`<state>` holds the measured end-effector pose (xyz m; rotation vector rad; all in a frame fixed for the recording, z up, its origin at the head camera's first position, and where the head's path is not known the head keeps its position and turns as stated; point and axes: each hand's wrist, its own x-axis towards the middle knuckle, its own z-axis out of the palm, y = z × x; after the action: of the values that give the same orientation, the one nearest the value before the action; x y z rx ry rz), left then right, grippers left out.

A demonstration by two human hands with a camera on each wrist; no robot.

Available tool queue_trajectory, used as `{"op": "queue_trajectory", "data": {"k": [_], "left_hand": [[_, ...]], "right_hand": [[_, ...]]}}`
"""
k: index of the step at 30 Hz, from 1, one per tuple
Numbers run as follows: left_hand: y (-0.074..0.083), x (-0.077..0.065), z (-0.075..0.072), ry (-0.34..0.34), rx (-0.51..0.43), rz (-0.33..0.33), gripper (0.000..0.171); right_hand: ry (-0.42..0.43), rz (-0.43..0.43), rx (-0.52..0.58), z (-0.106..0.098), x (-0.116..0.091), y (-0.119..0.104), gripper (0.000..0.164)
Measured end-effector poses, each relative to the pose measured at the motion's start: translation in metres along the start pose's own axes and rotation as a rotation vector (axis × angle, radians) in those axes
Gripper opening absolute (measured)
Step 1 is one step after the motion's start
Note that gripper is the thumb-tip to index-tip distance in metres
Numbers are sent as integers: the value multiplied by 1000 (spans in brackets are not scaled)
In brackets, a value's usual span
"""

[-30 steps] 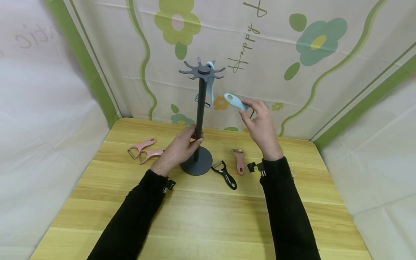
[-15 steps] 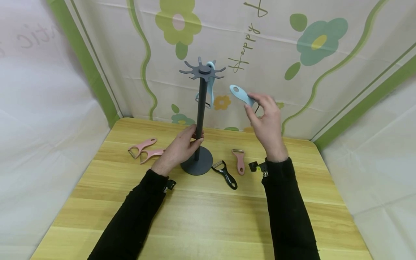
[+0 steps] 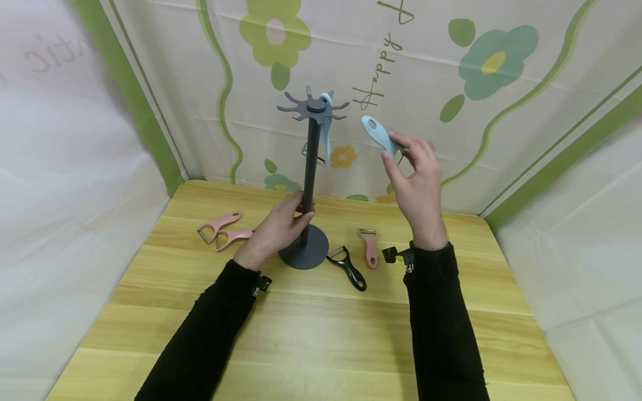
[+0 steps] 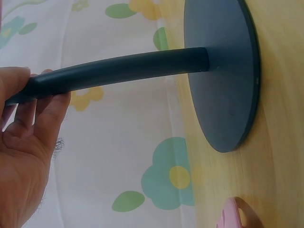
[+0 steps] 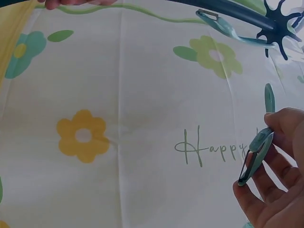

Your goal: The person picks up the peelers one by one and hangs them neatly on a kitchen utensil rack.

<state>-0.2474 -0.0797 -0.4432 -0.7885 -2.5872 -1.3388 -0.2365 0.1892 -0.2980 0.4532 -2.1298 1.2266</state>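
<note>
A dark grey stand with a round base (image 3: 304,253) and a ring of curved hooks (image 3: 311,108) at its top stands on the table. My left hand (image 3: 276,225) grips its pole (image 4: 123,71) low down, thumb in front. One light blue peeler (image 3: 325,131) hangs from a hook at the back right. To the right of the hooks, my right hand (image 3: 416,178) pinches another light blue peeler (image 3: 379,135) between thumb and fingers. Its handle, with a hole at the end, points up and left; the blade end (image 5: 254,154) lies by the fingers in the right wrist view.
Two pink peelers (image 3: 220,224) lie left of the base, one partly behind the left hand. To the right of the base lie a black peeler (image 3: 348,270) and a pink peeler (image 3: 370,248). A flowered curtain (image 3: 401,67) closes off the table's back.
My right hand has risen and moved a little to the right with the light blue peeler, whose handle now tips further up. The left hand and the stand stay in place.
</note>
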Motion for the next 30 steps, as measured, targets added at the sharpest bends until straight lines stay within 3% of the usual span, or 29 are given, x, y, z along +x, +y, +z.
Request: {"op": "queue_trajectory", "data": {"k": [6, 12, 20, 30], "left_hand": [[0, 0, 0, 2, 2, 0, 21], [1, 0, 0, 3, 2, -6, 20], [2, 0, -1, 7, 9, -8, 19], [2, -1, -1, -1, 6, -4, 19]], "right_hand": [[19, 47, 71, 2, 2, -4, 35], [39, 33, 164, 9, 6, 1, 35], [37, 49, 250, 20, 8, -9, 34], [27, 66, 293, 29, 8, -19, 33]]}}
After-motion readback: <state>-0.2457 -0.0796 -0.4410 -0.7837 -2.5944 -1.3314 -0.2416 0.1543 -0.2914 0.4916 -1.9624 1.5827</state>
